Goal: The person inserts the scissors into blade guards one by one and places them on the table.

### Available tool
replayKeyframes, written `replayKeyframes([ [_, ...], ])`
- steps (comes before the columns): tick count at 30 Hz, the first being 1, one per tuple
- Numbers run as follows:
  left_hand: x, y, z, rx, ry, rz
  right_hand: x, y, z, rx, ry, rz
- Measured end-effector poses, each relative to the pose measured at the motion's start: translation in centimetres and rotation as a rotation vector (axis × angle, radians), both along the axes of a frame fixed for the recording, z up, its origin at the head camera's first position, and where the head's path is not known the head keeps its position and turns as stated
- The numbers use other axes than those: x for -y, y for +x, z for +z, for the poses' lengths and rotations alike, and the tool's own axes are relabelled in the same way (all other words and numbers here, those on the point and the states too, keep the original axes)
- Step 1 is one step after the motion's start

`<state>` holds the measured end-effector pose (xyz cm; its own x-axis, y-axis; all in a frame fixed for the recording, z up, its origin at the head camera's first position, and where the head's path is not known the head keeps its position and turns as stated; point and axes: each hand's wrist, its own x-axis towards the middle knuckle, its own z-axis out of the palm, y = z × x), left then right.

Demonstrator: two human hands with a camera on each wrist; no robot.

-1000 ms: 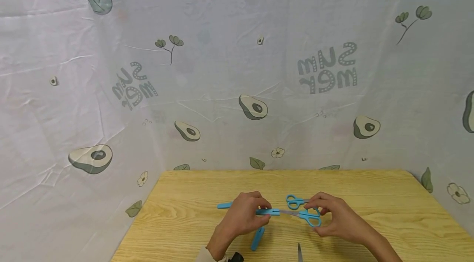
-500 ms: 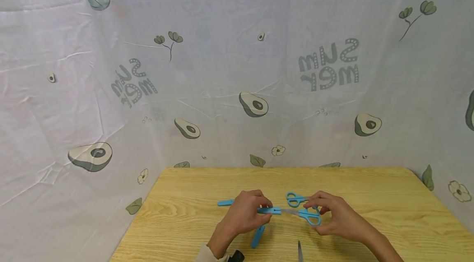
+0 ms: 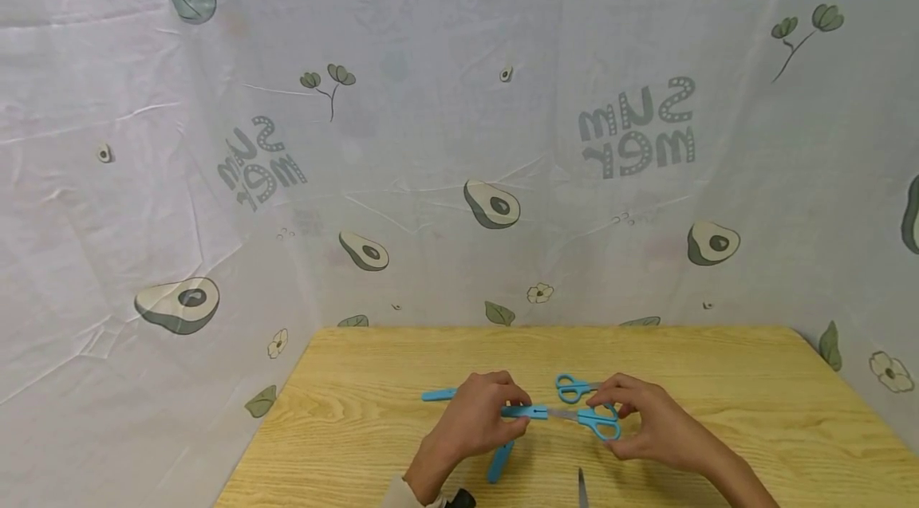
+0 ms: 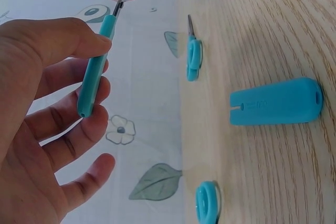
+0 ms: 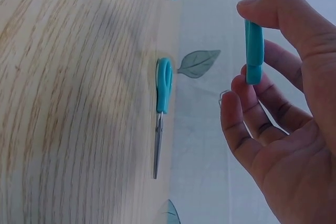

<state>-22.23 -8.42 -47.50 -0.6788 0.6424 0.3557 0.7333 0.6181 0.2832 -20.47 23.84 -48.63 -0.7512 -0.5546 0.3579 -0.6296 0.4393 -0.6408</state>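
Observation:
My left hand pinches a blue blade cover between thumb and fingers, its slotted end facing right. My right hand grips the blue handles of a pair of scissors. The scissors' blades point left, and their tips are hidden inside the cover. A short stretch of bare metal shows between cover and handles. In the left wrist view the held cover lies under the thumb, with the little finger spread away. From the right wrist, the scissors' handle sits between thumb and fingers.
Behind the hands, a second pair of scissors lies on the wooden table. Loose blade covers lie below the left hand and to its left. A metal blade enters at the bottom edge. A patterned curtain hangs behind.
The bare metal between cover and handles has shortened slightly. The cover has shifted a little right and the scissors a little left. Both hands keep their grips.

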Motion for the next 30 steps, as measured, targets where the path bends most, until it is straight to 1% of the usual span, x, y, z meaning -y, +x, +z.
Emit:
replayKeyframes([
  [7, -0.21, -0.02, -0.04, -0.001, 0.001, -0.01, -0.1, -0.02, -0.29, 0.013, -0.008, 0.007],
  [14, -0.39, 0.06, -0.06, 0.013, -0.005, -0.019, -0.14, 0.0, -0.46, -0.003, -0.009, 0.017],
  [25, -0.43, 0.31, -0.15, 0.02, -0.017, 0.002, 0.23, 0.04, -0.2, 0.005, -0.002, 0.033],
  [30, -0.53, 0.29, -0.27, 0.02, -0.003, -0.004, 0.33, 0.06, -0.3, 0.01, -0.004, 0.039],
])
